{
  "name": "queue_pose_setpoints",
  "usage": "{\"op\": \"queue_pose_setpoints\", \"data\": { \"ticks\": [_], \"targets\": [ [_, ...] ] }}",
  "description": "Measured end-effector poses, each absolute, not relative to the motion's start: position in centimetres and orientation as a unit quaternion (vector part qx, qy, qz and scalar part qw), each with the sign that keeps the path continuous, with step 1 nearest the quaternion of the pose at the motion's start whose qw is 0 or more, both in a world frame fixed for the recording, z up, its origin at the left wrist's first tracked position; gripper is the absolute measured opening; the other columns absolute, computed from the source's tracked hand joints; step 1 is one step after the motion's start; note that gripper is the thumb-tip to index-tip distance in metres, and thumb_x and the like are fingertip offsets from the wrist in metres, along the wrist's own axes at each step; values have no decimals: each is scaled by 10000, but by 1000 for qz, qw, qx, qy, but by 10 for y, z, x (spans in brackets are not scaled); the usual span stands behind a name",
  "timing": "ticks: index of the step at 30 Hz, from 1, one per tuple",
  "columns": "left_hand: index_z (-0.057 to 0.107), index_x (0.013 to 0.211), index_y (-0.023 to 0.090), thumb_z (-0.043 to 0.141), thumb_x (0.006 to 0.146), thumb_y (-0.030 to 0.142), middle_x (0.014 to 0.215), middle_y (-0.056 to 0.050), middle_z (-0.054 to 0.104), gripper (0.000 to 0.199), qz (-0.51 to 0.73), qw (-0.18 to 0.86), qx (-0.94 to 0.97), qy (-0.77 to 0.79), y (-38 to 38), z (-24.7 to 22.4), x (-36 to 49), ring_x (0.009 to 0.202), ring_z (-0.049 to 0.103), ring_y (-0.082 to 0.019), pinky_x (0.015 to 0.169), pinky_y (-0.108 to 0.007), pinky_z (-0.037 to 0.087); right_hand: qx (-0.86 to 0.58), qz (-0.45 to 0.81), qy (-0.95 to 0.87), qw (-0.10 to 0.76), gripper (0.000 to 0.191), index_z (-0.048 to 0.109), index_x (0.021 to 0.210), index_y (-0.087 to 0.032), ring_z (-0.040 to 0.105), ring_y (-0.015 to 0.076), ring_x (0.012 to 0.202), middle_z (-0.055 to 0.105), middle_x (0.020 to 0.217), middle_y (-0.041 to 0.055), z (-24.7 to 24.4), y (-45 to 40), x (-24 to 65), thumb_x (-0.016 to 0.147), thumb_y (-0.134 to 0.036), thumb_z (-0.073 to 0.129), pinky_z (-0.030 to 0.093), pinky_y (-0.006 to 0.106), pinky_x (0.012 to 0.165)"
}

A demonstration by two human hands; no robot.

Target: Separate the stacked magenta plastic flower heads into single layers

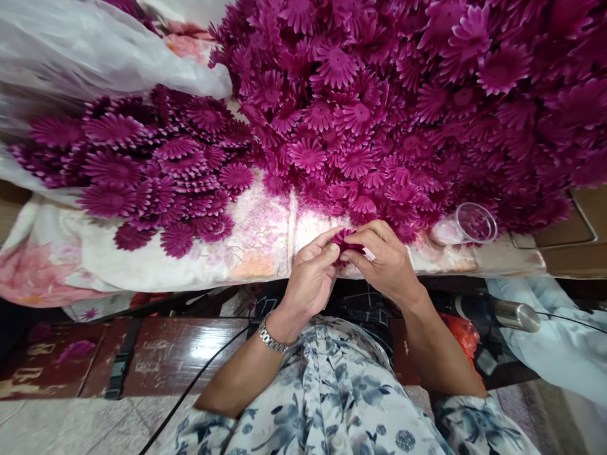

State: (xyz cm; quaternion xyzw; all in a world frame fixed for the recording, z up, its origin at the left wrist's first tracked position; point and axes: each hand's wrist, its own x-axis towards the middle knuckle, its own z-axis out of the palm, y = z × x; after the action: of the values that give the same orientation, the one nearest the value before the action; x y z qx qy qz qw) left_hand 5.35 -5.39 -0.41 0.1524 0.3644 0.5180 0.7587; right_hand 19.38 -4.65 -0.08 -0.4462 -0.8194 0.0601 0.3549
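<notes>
A small magenta artificial flower [345, 241] is pinched between both hands at the table's front edge. My left hand [313, 268] grips it from the left with thumb and fingers, a metal-banded watch on the wrist. From the right, my right hand [386, 259] holds the flower's other side with thumb and forefinger. The fingers hide much of the flower. Just beyond the hands spreads a large heap of magenta fabric flowers [355, 120]. Stacked flower pieces [161, 170] lie to the left, partly beside a white plastic bag [95, 50].
A clear plastic cup [467, 226] lies tipped on its side at the right, by the heap. A floral cloth [256, 234] covers the table. Below stands a dark red wooden bench [180, 347]. A metal-capped cylinder [516, 316] sits at lower right, and a black cable [202, 376] crosses the bench.
</notes>
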Motion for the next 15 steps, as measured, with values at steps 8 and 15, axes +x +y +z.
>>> {"op": "queue_pose_setpoints", "data": {
  "ticks": [8,15],
  "targets": [
    [718,981,159,782,585,128,877,-37,712,402,514,762,180,351,-62,-4,50,833,623,-133,828,-234,451,-423,18,-820,385,68,580,804,-189,554,148,727,593,720,30,-2,-48,189,852,-143,568,493,282,658],
    [738,922,164,756,592,140,786,-27,714,331,530,749,164,361,-62,-7,52,719,620,-114,734,-227,475,-441,-32,-807,391,110,564,852,-201,550,156,691,600,701,32,-10,-53,182,876,-125,488,469,293,657]
  ]
}}
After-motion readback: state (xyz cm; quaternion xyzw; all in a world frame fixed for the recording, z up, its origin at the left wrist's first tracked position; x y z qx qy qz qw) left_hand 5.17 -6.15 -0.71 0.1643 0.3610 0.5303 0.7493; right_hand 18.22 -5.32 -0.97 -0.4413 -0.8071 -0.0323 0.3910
